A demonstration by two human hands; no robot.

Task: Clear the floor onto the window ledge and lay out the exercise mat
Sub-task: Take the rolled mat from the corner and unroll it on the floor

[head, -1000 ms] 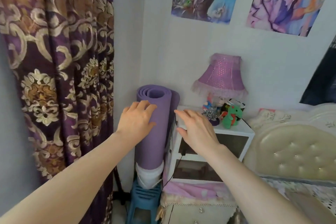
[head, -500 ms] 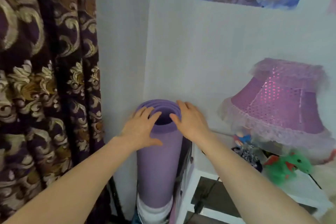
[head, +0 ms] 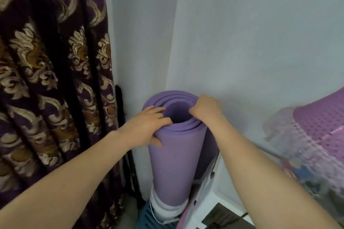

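A rolled purple exercise mat [head: 175, 163] stands upright in the room's corner, its open top end facing me. My left hand [head: 149, 126] grips the roll's left rim, fingers curled over the edge into the hollow and thumb on the outer side. On the right rim, my right hand [head: 206, 109] is closed over the mat's layers. The mat's lower end sits inside a white sleeve or cloth [head: 163, 210] on a blue stool [head: 145, 217].
A heavy purple and gold curtain [head: 52, 89] hangs at the left, with a black stand leg [head: 130, 163] beside the mat. A white bedside cabinet [head: 214, 191] presses against the mat's right side, and a blurred pink lampshade [head: 320, 126] stands on it.
The view has moved closer and looks down into the roll. Both hands went from resting on the mat's side and the cabinet to gripping the mat's top rim.
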